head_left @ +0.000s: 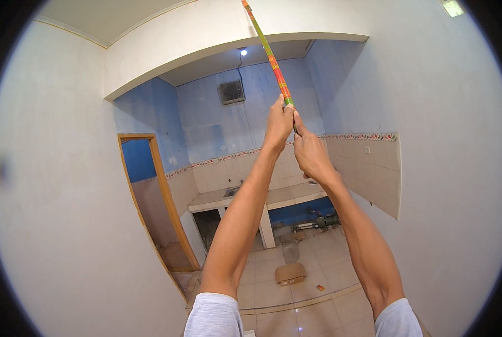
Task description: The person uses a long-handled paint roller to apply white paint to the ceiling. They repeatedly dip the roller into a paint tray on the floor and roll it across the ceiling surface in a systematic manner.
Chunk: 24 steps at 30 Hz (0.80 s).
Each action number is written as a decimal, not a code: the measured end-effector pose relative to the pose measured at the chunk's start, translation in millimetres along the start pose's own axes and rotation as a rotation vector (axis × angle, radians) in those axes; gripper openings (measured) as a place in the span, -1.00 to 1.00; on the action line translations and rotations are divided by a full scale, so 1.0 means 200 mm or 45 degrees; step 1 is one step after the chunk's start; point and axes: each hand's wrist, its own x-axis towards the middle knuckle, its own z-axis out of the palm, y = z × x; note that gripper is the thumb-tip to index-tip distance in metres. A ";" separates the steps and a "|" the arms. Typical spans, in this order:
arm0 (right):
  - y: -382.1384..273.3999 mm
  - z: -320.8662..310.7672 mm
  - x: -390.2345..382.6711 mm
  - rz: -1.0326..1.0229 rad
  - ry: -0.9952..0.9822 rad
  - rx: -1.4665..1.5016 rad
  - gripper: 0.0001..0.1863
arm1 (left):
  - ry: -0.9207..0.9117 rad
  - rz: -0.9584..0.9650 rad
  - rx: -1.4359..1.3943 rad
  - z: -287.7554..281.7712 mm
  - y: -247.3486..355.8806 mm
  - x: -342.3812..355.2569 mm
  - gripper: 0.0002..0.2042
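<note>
Both arms reach up and forward, and my two hands grip one long pole (278,73) with a red, orange and green wrapping. My left hand (279,124) is closed round it, the higher of the two. Just below and to the right, my right hand (311,150) is wrapped round its lower part. The pole slants up and to the left, passing in front of a white beam (206,50). Its far end runs out of the top of the picture, so what it carries there is hidden.
Ahead lies a kitchen recess with a tiled counter (287,194), a sink (232,192) and a green pump (325,221) below. A cardboard box (291,274) sits on the tiled floor. A wooden door frame (161,191) stands left; a lit bulb (243,52) hangs behind the beam.
</note>
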 end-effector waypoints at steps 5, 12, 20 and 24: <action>-0.07 -0.02 0.02 0.106 -0.056 0.003 -0.36 | 0.021 -0.029 0.059 -0.03 -0.01 0.01 -0.45; 0.03 0.02 -0.19 0.136 -0.058 -0.030 -0.36 | -0.048 -0.052 0.188 -0.02 -0.08 -0.10 -0.53; 0.21 -0.02 -0.29 -0.038 0.078 -0.090 -0.39 | -0.116 -0.036 0.127 0.09 -0.11 -0.25 -0.58; 0.05 -0.08 -0.04 0.019 0.037 -0.011 -0.39 | -0.032 -0.018 0.045 0.06 -0.09 -0.15 -0.61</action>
